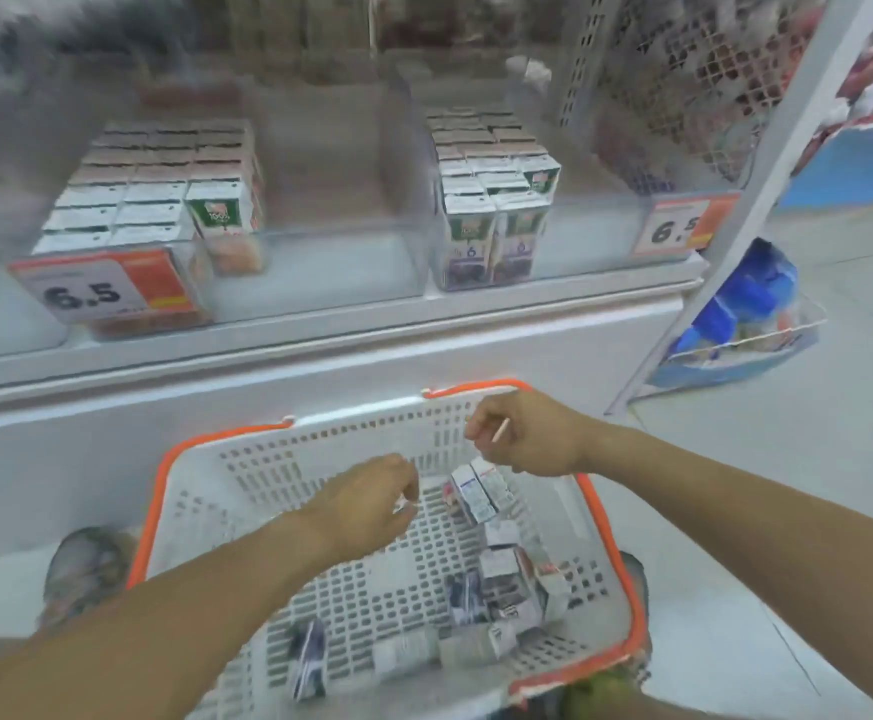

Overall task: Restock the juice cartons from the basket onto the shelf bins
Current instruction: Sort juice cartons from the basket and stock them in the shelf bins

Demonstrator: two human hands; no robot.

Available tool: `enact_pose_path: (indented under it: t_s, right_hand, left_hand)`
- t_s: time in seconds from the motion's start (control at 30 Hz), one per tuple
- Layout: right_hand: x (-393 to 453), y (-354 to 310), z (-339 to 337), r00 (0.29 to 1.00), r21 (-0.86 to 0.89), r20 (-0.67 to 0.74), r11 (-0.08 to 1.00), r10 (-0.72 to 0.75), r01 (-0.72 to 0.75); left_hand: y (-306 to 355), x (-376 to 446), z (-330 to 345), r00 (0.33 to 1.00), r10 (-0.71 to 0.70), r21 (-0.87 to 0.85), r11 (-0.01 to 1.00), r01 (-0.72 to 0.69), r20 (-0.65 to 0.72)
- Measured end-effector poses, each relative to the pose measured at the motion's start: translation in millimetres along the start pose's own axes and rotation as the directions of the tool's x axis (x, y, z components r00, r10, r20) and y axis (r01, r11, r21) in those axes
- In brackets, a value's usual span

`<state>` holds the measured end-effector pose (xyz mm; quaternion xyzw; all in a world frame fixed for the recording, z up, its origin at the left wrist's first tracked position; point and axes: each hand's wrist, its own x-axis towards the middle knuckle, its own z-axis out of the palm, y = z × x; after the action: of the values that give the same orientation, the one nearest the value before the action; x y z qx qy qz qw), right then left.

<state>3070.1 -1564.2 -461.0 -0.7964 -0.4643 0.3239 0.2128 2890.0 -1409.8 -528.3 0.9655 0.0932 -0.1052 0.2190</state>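
Juice cartons (496, 589) lie scattered on their sides along the right and bottom of a white basket (278, 459) with an orange rim, at lower centre of the frame; motion blur smears their print. Both hands hover over the basket. The left hand (366, 504), at centre, has its fingers curled downward; something small and pale shows at the fingertips, too blurred to tell whether it is held. The right hand (525, 433), just right of centre by the basket's far rim, pinches a thin pale stick, perhaps a straw, between thumb and fingers, and two cartons (481, 491) sit directly below it, partly hidden by the hand.

Across the upper half, a shelf (320, 324) carries clear bins: rows of cartons (153, 194) fill the bin at upper left, and a narrower block of cartons (491, 200) stands at upper centre-right. Price tags reading "6.5" (101, 291) and a partly cut-off "6.5" (676, 228) front the bins. The top of the frame is heavily blurred. A blue display (746, 314) sits at right, indistinct.
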Motion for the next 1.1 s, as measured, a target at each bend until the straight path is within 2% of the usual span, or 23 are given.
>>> enact_pose_path:
  t_s: [0.1, 0.2, 0.27, 0.37, 0.57, 0.73, 0.83, 0.93, 1.1]
  right_hand:
    - [-3, 30, 55, 0.966, -0.11, 0.243, 0.992, 0.086, -0.061]
    - [-9, 55, 99, 0.905, -0.151, 0.4, 0.985, 0.142, -0.088]
    - [-11, 65, 117, 0.874, -0.197, 0.458, 0.977, 0.162, -0.078]
    - [-9, 75, 136, 0.84, -0.202, 0.516, 0.977, 0.17, -0.074]
    - [-11, 94, 173, 0.805, -0.365, 0.544, 0.931, 0.236, -0.027]
    - [-7, 98, 173, 0.805, -0.352, 0.55, 0.936, 0.222, -0.018]
    - [-4, 98, 169, 0.827, -0.314, 0.525, 0.949, 0.2, -0.029]
    - [-7, 95, 170, 0.853, -0.361, 0.5, 0.931, 0.148, 0.05]
    - [-19, 82, 177, 0.86, -0.495, 0.506, 0.837, 0.059, 0.234]
  left_hand:
    - [-21, -25, 64, 0.973, -0.156, -0.125, 0.976, 0.179, 0.172]
    - [-28, -45, 116, 0.921, -0.222, -0.228, 0.925, 0.302, 0.319]
    - [-30, -55, 143, 0.887, -0.21, -0.228, 0.919, 0.323, 0.411]
    - [-34, -63, 168, 0.872, -0.191, -0.22, 0.923, 0.316, 0.45]
    - [-42, -50, 187, 0.86, -0.253, -0.206, 0.905, 0.372, 0.444]
    - [-58, -44, 191, 0.865, -0.209, -0.313, 0.872, 0.376, 0.456]
    - [-66, -38, 186, 0.885, -0.242, -0.357, 0.848, 0.392, 0.397]
    - [-69, -35, 181, 0.862, -0.33, -0.413, 0.774, 0.481, 0.385]
    - [-67, -38, 175, 0.83, -0.37, -0.459, 0.703, 0.544, 0.416]
